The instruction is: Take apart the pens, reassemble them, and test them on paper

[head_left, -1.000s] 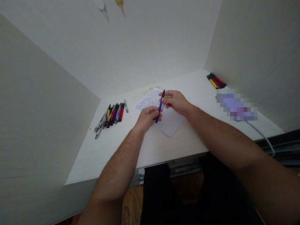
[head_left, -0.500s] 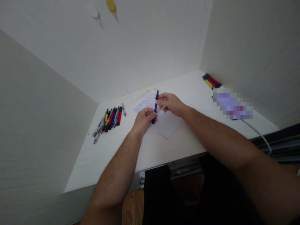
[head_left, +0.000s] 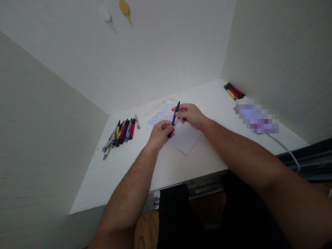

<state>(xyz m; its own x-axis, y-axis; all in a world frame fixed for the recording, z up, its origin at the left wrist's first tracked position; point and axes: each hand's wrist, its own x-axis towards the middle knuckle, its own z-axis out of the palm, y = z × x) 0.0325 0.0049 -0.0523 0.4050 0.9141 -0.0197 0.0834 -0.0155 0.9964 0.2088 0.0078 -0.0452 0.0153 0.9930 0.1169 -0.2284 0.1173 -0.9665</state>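
Note:
A blue pen with black ends is held over the desk, its upper end leaning to the right. The thumb and fingers of my left hand pinch it near the bottom. Higher up, my right hand has its thumb and fingers closed round the black part. Below both hands lies a blank white sheet of paper, partly covered by them. Behind the pen, a sheet with coloured handwriting lies partly hidden by my hands.
Several mixed pens are heaped at the left, with a clear pen beside them. Several red and yellow pens lie at the back right. A blurred-out phone-like object with a white cable is in front of them. Walls enclose the desk.
The pen's upper end has tipped to the right, so it leans more than before. Both hands stay in nearly the same place, holding it.

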